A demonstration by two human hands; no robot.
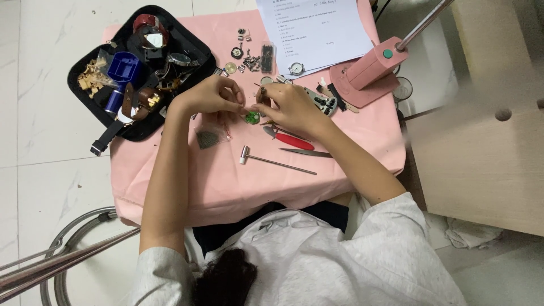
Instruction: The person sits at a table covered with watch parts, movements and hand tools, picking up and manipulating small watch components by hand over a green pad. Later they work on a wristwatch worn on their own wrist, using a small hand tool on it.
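Observation:
Both of my hands meet over the middle of a small table covered by a pink cloth (187, 181). My left hand (211, 95) pinches a small round green watch part (252, 117) with its fingertips. My right hand (289, 105) is closed around a thin dark tool whose tip (262, 90) points up, just above the green part. The part is mostly hidden by my fingers.
A black tray (187, 42) at the back left holds watches, straps and a blue cylinder. A small hammer (272, 161), a red-handled tool (292, 140), a blade (306, 152), a plastic bag (208, 137), small metal parts (249, 56), a paper sheet (311, 28) and a pink lamp base (371, 68) lie around.

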